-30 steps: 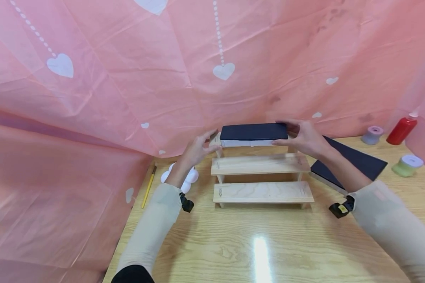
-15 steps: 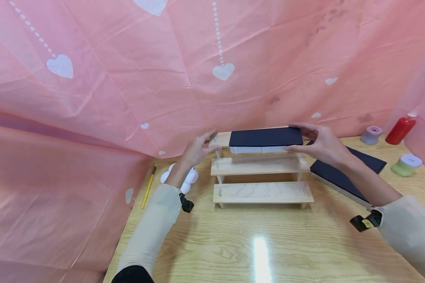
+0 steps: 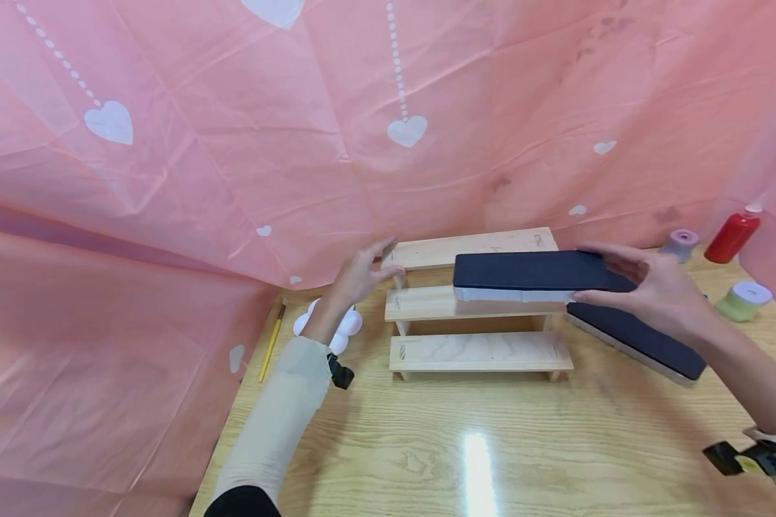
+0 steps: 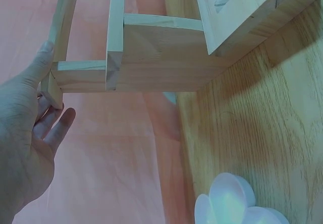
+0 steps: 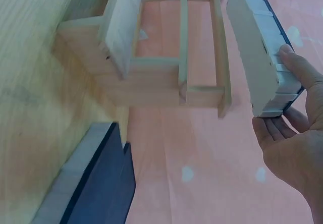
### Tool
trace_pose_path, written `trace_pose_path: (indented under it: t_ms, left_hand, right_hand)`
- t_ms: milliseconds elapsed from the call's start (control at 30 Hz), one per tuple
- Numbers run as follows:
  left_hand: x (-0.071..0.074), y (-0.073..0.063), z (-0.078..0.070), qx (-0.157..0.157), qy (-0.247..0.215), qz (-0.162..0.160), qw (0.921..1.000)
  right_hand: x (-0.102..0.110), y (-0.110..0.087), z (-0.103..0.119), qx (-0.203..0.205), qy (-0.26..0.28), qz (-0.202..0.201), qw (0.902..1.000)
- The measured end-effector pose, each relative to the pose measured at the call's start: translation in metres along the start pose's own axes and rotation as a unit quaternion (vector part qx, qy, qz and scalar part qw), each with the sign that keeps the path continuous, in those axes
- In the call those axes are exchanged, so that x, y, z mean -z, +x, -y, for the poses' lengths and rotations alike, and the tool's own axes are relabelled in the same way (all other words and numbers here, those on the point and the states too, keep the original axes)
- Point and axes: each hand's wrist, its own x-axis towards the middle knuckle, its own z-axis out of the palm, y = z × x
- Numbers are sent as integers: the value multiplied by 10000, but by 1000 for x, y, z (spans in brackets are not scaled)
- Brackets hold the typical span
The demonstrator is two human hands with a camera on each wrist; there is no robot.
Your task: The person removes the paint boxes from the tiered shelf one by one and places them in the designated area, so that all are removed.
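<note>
A three-tier wooden step rack stands on the table. My left hand grips the left end of its top tier; in the left wrist view the thumb lies on one face of the board and the fingers curl behind it. My right hand holds a long box with a dark navy lid and white sides by its right end. The box is raised over the right part of the rack, overlapping the middle tier in the head view. In the right wrist view, thumb and fingers pinch the box end.
Another dark-lidded box lies slanted right of the rack. Beyond it are a green jar, a purple jar and a red bottle. A white flower-shaped dish and a yellow pencil-like stick lie left. Pink cloth hangs behind.
My right hand has lifted the long box off the rack's top tier and carried it right and toward me, baring that tier. The left hand has stayed in place.
</note>
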Motion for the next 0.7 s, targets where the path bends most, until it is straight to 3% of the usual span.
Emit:
trace_pose_path:
  t_ms: [167, 433, 700]
  left_hand:
    - [1, 0, 0, 2, -6, 1, 10000]
    - [2, 0, 0, -23, -26, 6, 10000]
    - [1, 1, 0, -13, -11, 41, 10000]
  right_hand:
    - [6, -19, -17, 63, 31, -395, 9992]
    - [11, -58, -43, -284, -281, -842, 9956]
    - [13, -89, -71, 127, 578, -1530, 9865]
